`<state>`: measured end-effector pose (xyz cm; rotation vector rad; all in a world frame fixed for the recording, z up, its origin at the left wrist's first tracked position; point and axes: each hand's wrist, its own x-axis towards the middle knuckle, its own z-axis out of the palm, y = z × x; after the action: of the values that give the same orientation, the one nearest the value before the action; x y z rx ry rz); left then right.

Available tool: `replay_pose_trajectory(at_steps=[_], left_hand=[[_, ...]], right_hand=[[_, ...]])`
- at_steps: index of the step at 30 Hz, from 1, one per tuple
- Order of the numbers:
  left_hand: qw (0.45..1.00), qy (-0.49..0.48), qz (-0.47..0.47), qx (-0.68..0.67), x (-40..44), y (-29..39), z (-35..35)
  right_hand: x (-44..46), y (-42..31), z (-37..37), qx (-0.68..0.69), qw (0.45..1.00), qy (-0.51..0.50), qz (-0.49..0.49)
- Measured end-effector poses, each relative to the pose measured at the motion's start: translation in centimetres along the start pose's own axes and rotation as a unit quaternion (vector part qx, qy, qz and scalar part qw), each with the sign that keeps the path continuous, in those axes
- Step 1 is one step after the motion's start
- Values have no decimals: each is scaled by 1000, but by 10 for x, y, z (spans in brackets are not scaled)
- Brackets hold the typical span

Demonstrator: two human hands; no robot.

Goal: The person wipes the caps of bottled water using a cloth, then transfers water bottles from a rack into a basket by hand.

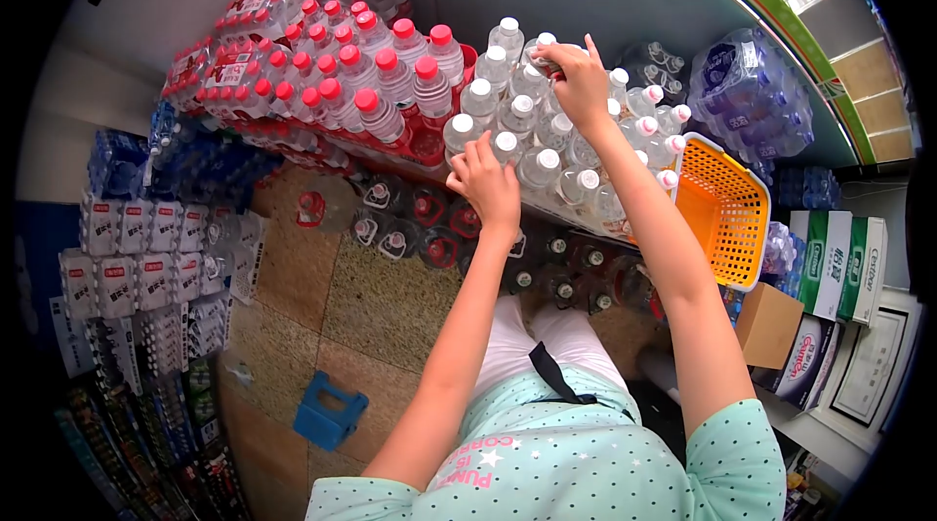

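Note:
Rows of clear plastic bottles with white caps [549, 159] stand upright, packed together in front of me. My right hand [578, 82] reaches to the back rows; its thumb and fingers close at the cap of a bottle [545, 39], with the index finger sticking up. My left hand [486, 187] is at the front left corner of the group, palm down, with its fingers apart and slightly bent. Its fingertips lie beside the caps of two front bottles, a left one [462, 123] and a right one [505, 142]. The hand partly hides the bottle bodies.
Red-capped bottles [366, 100] fill a red crate and wrapped packs on the left. An orange basket [722, 209] stands at right, near purple-wrapped packs [752, 92] and boxes [825, 262]. Large bottles [429, 206] and a blue stool [330, 411] are on the floor.

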<state>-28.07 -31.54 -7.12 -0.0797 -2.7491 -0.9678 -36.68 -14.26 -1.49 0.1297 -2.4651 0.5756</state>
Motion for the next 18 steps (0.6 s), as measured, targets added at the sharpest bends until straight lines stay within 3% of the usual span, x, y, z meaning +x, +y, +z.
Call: replay_pose_trajectory(at_steps=[4, 11, 18], left_hand=[[1000, -4, -2, 7, 0, -1, 1], [1000, 0, 1, 10, 0, 2, 1], [1000, -7, 3, 12, 3, 3, 3]], right_hand=[[-7, 10, 19, -2, 999, -50, 7], [-24, 4, 19, 20, 1000, -12, -15], [-39, 3, 11, 22, 997, -76, -8]])
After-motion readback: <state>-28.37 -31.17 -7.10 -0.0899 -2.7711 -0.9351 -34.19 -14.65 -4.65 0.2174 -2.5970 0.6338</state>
